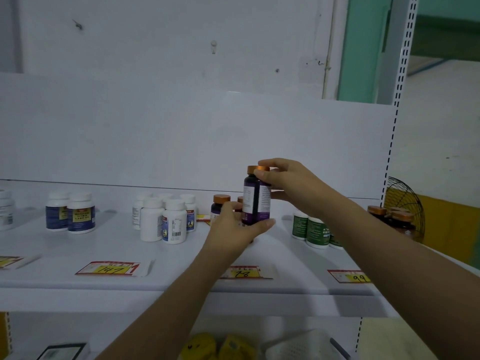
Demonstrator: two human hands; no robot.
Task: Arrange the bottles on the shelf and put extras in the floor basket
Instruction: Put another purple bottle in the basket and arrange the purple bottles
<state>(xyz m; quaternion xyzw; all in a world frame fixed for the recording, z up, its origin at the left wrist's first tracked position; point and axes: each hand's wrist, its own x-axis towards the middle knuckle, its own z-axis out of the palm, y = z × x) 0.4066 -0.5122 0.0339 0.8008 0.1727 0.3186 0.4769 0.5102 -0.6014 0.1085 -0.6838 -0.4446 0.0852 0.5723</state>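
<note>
Midway along the white shelf [117, 245], a person's left hand [233, 227] cups the base of a purple bottle [255, 201] while the right hand [288, 183] grips its orange cap [253, 168] with curled fingers [262, 175], holding it upright beside a matching bottle [220, 203]. Lowering it straight, label outward, behind the price tag [244, 272] should seat it neatly.
</note>
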